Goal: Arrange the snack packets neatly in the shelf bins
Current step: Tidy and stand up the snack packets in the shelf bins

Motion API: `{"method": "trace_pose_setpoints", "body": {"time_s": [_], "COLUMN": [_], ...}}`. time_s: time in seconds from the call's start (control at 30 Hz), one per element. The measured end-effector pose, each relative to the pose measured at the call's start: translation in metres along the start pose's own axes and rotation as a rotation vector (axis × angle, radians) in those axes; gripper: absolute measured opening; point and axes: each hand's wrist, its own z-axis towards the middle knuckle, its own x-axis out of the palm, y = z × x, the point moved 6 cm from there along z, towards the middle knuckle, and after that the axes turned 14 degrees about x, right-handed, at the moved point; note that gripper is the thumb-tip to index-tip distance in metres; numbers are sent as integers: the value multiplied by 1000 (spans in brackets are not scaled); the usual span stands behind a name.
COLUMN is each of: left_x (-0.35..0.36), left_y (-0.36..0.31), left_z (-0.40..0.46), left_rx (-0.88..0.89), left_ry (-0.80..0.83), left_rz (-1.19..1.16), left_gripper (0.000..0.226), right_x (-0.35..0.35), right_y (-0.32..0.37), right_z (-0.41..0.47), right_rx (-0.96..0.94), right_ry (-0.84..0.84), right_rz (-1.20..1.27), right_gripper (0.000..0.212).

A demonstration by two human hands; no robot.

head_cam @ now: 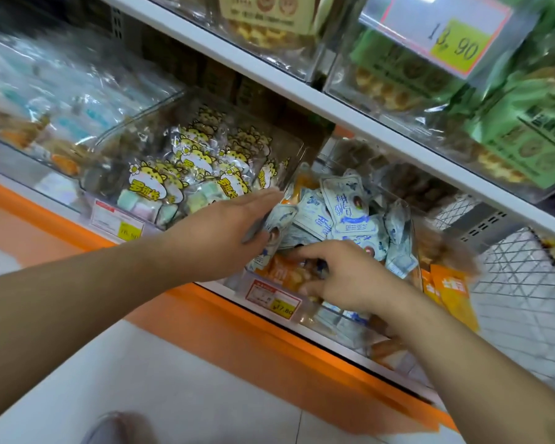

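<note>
Here, the blue-and-white snack packets (340,216) are lying heaped in a clear bin (305,310) on the lower shelf, and they are pointing every way: some are standing on edge with their long axis running up toward the shelf above, others are lying flat and slanting toward the right, so no single direction is holding across the pile. Orange packets (289,274) are showing beneath and at the front of the heap, pressed against the bin's clear front wall.

The left hand (234,232) is reaching in from the left with its fingers stretched out nearly straight and together, their tips lying against the left edge of the heap; the thumb side seems to be pressing a packet, though whether it is pinching one I cannot tell. The right hand (343,277) is coming in from the lower right, its fingers curled down over the front of the pile, gripping a packet between fingertips and thumb just above the orange ones.

Just below the right hand, a red-bordered price tag (274,299) is sitting on the bin's front. Beyond the left hand, to its left, a neighbouring clear bin is holding bags with yellow cartoon cats (186,165) and pastel marshmallows. To the right of the right hand, more orange bags (452,293) are standing beside a white wire rack (526,283). Above both hands, the upper shelf (350,120) is carrying green bags (526,123) and a yellow price label (458,46).
</note>
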Motion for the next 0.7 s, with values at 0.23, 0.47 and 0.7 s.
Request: {"method": "trace_pose_setpoints", "body": {"time_s": [0.23,0.47,0.7], "left_x": [0,1,2], "left_y": [-2,-2,-9], "left_z": [0,1,3], "left_rx": [-12,-31,-50], "left_ry": [-2,-25,-90], "left_rz": [-34,-86,-173], "left_gripper": [64,63,60], "right_x": [6,-39,-52], "right_y": [-4,-32,-139], "right_z": [-3,-45,-119], "right_rx": [29,5,240], "right_ry": [37,-229,-444], "right_rz": [12,636,1099], "right_gripper": [22,18,20]}}
